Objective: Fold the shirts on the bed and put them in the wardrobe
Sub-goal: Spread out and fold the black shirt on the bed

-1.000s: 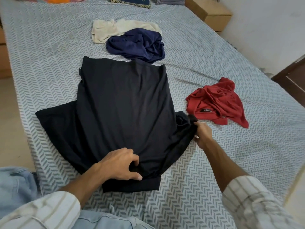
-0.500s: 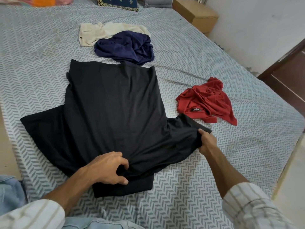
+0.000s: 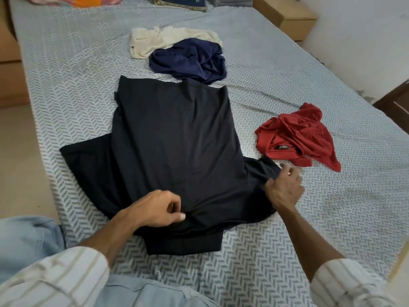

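1. Since half a second ago, right hand [image 3: 284,189] pulls the sleeve outward; fingers pinch it.
2. Left hand [image 3: 157,207] fingers pinch black shirt [image 3: 174,142], mid-bed.
3. Red shirt [image 3: 296,136], navy shirt [image 3: 190,60], cream shirt [image 3: 155,38] unfolded; wardrobe step pending.

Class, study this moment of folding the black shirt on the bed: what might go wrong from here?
1. The right hand pinches the black shirt at its sleeve; a hard pull may drag the smoothed body askew.
2. The left hand bunches fabric near the collar, which may set creases.
3. The navy shirt touches the black shirt's far hem and may snag when that hem is folded.
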